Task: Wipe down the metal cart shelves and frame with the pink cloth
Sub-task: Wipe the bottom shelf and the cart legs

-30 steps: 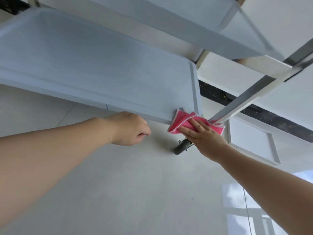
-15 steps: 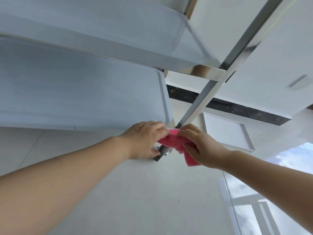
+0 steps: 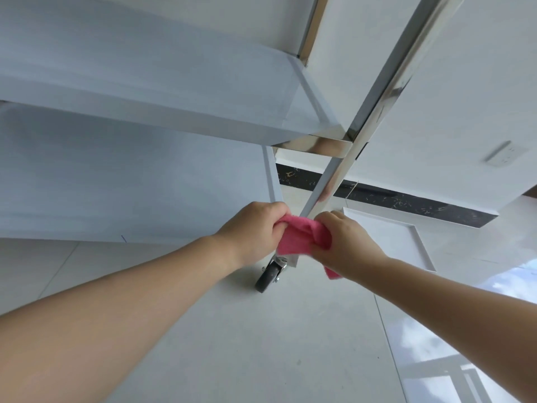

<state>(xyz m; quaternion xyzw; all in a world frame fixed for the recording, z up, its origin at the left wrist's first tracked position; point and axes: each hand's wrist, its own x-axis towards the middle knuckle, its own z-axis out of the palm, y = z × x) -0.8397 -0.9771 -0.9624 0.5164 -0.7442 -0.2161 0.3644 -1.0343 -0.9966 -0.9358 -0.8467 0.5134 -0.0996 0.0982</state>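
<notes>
The cloth (image 3: 296, 237) is bunched at the foot of the cart's shiny leg (image 3: 374, 109), at the near right corner of the lower shelf (image 3: 130, 181). It seems to be wrapped round the leg, though the hands hide the contact itself. A pink corner of it shows below the right wrist.

The left hand (image 3: 255, 228) grips the cloth's left end, fingers curled tight into the fabric, knuckles up. The right hand (image 3: 345, 242) grips the right end the same way, fingers clamped on the cloth. The two hands sit close together, one on each side of the leg, with the pink fabric stretched between them.

Just below the cloth, the leg ends in a dark caster (image 3: 268, 276) standing on the floor (image 3: 261, 344), which is pale and tiled. Above the lower shelf hangs the upper shelf (image 3: 145, 68), its corner joined to the leg by a mirrored crossbar (image 3: 313, 146).

Beyond the cart, a black speckled skirting (image 3: 406, 205) runs along the base of a white wall (image 3: 465, 82), which carries a socket (image 3: 504, 152). A white tray (image 3: 418, 242) lies flat on the floor to the right of the hands. Bright window reflections show on the tiles at lower right.
</notes>
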